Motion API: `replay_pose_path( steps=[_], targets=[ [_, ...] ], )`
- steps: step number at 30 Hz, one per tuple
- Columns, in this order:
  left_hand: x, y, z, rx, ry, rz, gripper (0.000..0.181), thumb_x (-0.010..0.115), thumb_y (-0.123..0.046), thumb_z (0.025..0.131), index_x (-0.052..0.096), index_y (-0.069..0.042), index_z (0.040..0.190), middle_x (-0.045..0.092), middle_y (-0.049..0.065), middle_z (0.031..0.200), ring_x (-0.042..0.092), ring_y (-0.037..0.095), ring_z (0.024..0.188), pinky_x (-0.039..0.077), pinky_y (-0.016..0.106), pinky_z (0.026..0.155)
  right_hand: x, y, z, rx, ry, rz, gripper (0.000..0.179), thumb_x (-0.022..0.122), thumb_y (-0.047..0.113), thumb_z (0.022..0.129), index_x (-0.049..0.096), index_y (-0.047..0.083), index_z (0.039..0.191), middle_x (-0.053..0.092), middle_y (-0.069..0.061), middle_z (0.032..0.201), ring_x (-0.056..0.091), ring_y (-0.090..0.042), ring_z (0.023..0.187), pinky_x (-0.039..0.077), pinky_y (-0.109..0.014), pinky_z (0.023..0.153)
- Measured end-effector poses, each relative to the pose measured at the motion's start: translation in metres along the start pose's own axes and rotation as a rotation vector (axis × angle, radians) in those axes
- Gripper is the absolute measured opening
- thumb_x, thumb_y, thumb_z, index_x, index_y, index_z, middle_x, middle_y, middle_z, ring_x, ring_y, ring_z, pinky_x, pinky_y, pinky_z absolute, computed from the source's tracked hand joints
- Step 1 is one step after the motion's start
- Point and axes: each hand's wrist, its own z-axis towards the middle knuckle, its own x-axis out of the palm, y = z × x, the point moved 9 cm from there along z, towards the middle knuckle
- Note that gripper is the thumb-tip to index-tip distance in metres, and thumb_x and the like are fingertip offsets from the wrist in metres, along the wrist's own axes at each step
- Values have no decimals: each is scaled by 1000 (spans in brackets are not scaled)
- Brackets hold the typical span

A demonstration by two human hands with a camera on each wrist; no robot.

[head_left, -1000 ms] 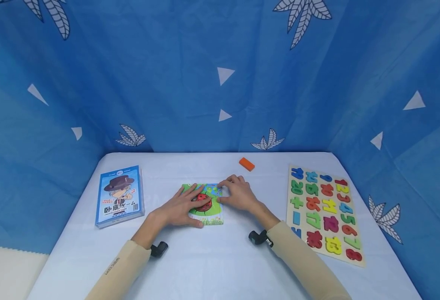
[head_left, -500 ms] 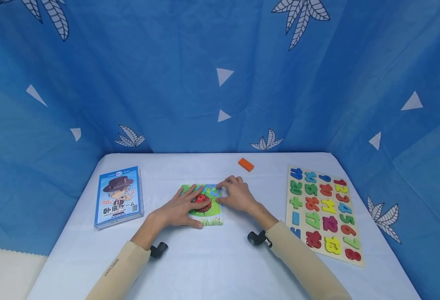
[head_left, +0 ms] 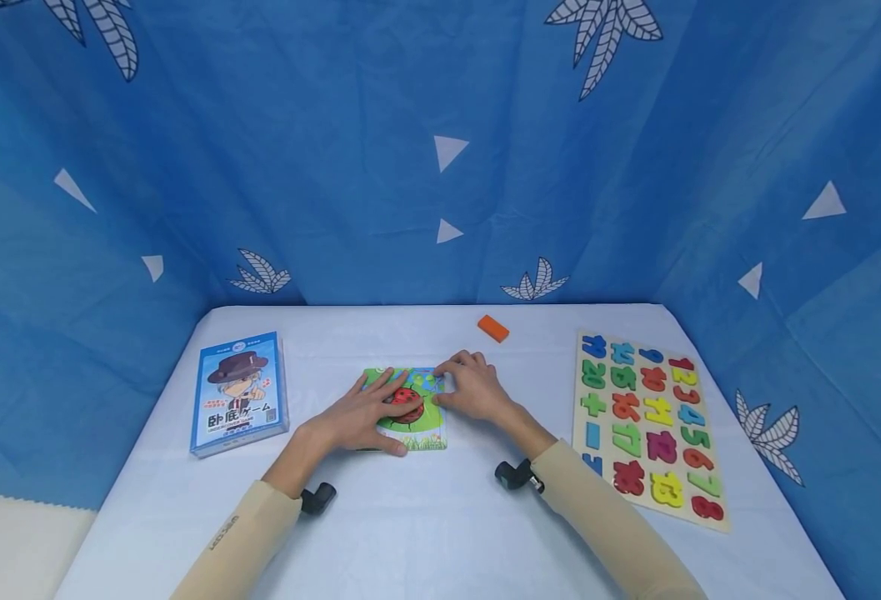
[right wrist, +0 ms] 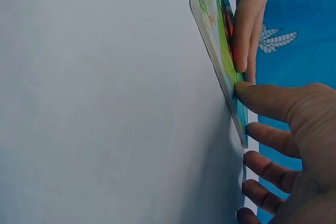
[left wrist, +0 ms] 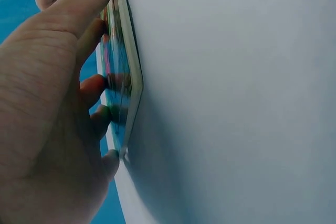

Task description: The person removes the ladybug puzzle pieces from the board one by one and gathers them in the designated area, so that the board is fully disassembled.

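Note:
A flat square ladybug puzzle [head_left: 425,437] with rounded corners and a green and blue picture lies on the white table. My left hand [head_left: 361,415] rests on its left part with fingers spread, covering much of the picture. At the upper right corner, the thumb and index finger of my right hand [head_left: 478,390] touch the puzzle. In the right wrist view, the right thumb [right wrist: 262,98] presses on the puzzle's face, while the other fingers extend along and past its edge. The left wrist view shows the left fingertips on the puzzle [left wrist: 121,66] and its pale, thick edge.
An orange block [head_left: 493,328] lies toward the back of the table. On the left stands a blue game box [head_left: 239,392] lying flat, with a cartoon figure on it. A board of colourful numbers [head_left: 650,429] lies on the right. Blue cloth [head_left: 440,192] hangs behind.

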Motion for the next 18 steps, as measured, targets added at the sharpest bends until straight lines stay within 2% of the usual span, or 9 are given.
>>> replay_pose_path(
  steps=[18],
  targets=[
    [2, 3, 0, -16, 3, 13, 86, 63, -75, 82, 35, -40, 155, 9, 3, 170, 1, 31, 156, 3, 63, 121, 0, -2, 6, 16, -22, 86, 34, 76, 36, 89, 74, 18, 117, 63, -4, 119, 51, -27, 114, 43, -50, 92]
  ],
)
